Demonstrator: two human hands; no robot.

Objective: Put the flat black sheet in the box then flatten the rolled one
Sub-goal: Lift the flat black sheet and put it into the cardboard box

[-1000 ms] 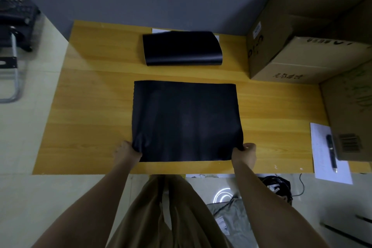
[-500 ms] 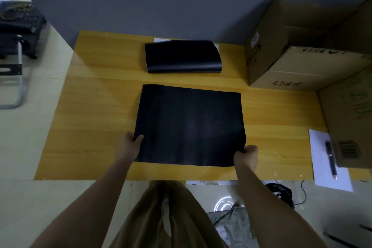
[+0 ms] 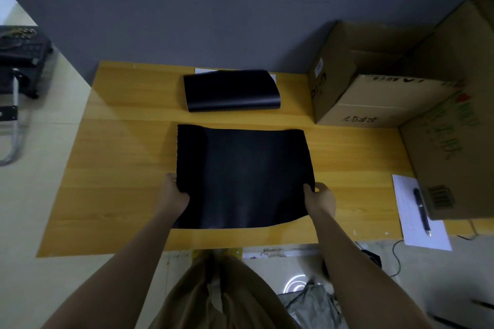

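The flat black sheet point(image 3: 244, 176) is held over the middle of the yellow wooden table point(image 3: 115, 168), its left edge curling upward. My left hand point(image 3: 173, 192) grips its left edge and my right hand point(image 3: 322, 197) grips its right edge. The rolled black sheet point(image 3: 231, 91) lies at the back of the table, apart from both hands. An open cardboard box point(image 3: 374, 83) stands at the back right.
A second cardboard box point(image 3: 454, 157) stands on the right side of the table. White paper point(image 3: 417, 219) with a black pen point(image 3: 422, 211) lies at the front right corner. A black case point(image 3: 21, 53) sits on the floor at the left.
Both hands have slid up from the sheet's near corners to its side edges and lifted it. The left edge now curls up. The view has moved back from the table.
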